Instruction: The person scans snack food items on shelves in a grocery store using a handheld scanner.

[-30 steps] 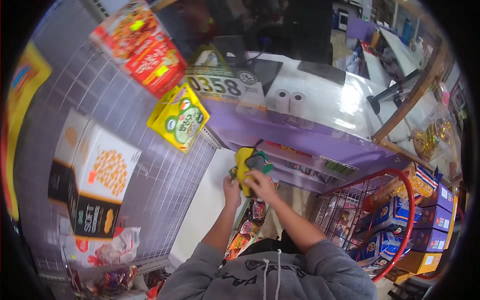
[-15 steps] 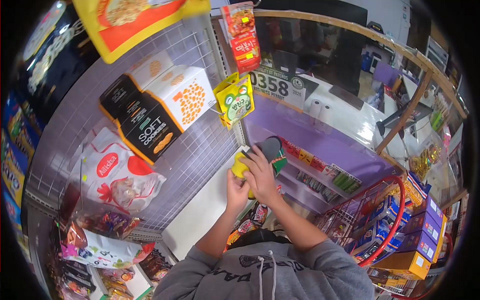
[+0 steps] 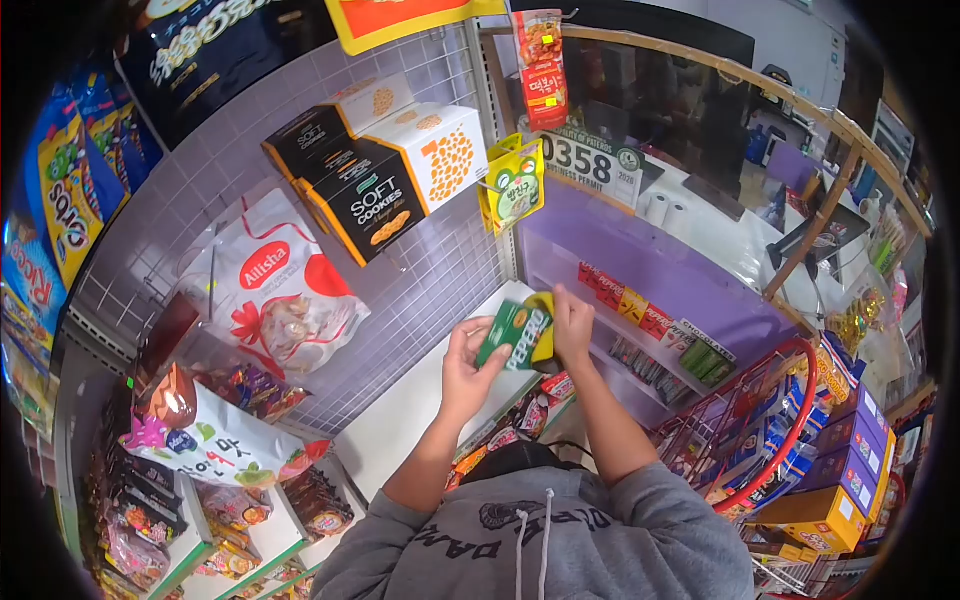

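On my feed, at the frame's centre, the left hand (image 3: 467,362) is clamped on the green Pepero box (image 3: 514,334), thumb at its lower left, probably steadying it. The yellow cloth (image 3: 544,348) shows at the box's right, partly hidden behind it. Rightmost, the right hand (image 3: 573,324) is fisted, seemingly gripping the cloth; its fingertips I can't make out.

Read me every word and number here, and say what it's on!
"PEPERO": green box
"PEPERO": red boxes
"CHOCOLATE": white strip
"SOFT COOKIES": black box
"Ailisha": white bag
"0358", "OF PATEROS", "BUSINESS PERMIT", "2026": sign
"떡볶이": red pouch
"밥친구": yellow pouch
Other packets and the hoodie: too small, blurred or partly hidden to read surely.
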A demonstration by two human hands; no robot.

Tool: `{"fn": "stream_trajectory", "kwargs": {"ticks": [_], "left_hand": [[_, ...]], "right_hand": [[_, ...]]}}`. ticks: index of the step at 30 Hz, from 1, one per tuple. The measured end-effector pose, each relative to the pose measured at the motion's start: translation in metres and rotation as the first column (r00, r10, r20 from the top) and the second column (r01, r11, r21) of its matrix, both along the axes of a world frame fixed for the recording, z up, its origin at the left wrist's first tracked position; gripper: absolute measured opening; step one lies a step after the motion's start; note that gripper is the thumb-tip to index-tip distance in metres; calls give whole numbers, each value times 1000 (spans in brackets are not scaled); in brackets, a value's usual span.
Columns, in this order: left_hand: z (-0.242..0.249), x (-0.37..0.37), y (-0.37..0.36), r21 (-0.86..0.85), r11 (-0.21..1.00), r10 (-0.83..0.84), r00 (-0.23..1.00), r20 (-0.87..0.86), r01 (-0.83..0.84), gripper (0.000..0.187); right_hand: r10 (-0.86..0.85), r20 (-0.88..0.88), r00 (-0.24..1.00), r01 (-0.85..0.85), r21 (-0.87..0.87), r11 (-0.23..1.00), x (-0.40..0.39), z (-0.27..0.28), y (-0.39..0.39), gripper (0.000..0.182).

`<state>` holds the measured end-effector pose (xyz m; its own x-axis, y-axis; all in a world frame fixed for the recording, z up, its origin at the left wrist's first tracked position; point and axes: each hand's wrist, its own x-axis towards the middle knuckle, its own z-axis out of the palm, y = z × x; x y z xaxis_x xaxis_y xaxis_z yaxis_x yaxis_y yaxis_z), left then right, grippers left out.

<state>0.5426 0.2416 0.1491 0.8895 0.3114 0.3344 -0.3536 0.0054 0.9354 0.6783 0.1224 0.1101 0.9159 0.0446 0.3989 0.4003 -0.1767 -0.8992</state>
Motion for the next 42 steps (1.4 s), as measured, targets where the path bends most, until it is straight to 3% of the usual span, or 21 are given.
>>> {"fn": "stream_trajectory", "kwargs": {"ticks": [3,4,7,8,11,15,16,17,19,20,22,25,26,29,30,34,39,42], "left_hand": [[-15,-3,-14,-231,973,64,976,208,-14,43],[-26,-4,-15,-181,982,98,967,237,-55,34],[-37,0,-5,-274,915,345,926,154,-296,23],[-40,3,3,-217,904,396,913,96,-369,30],[-33,3,15,-164,917,365,931,-20,-363,33],[-37,0,16,-270,932,195,961,-195,-244,36],[-40,-3,9,-443,893,7,989,-145,-71,35],[-38,-3,0,-504,861,2,989,-145,-75,35],[-33,-6,-15,-615,784,-4,989,-148,-88,36],[-52,-4,-5,-345,938,12,999,-51,-29,40],[-63,2,18,-180,983,-28,998,57,38,40],[-65,13,38,-543,830,-143,990,14,127,41],[-66,15,41,-583,799,-168,986,20,148,41],[-72,17,41,-691,696,-242,970,29,194,42],[-75,16,39,-719,662,-275,961,27,209,42],[-92,5,38,-811,535,-420,907,-11,238,43],[-112,3,48,-884,413,-541,840,-47,216,45],[-119,11,53,-900,397,-539,840,-67,182,46]], "right_hand": [[-7,-158,987,46,244,969,-4,-8,15,39],[12,-88,996,15,302,953,-18,3,18,38],[131,-26,991,-129,76,989,-55,22,14,33],[215,-11,976,-214,77,974,-66,18,13,27],[329,266,906,-332,-36,943,-93,34,17,42],[632,191,751,-655,95,750,-82,49,21,61],[681,173,711,-703,158,693,-79,57,24,62],[728,161,666,-743,221,631,-78,65,27,63],[715,105,691,-722,146,677,-83,68,34,62],[695,102,712,-702,76,708,-93,59,39,61],[678,211,704,-679,-77,730,-106,43,46,67],[608,333,721,-522,-317,792,-130,33,49,73],[619,223,753,-515,-386,765,-135,35,50,79],[564,190,803,-456,-413,788,-116,64,56,81],[404,374,835,-287,-331,899,-100,57,69,70],[387,124,914,-373,-122,920,-50,49,76,41],[385,-68,921,-377,104,920,-20,27,77,52],[322,-95,942,-317,69,946,-3,11,84,54]]}}
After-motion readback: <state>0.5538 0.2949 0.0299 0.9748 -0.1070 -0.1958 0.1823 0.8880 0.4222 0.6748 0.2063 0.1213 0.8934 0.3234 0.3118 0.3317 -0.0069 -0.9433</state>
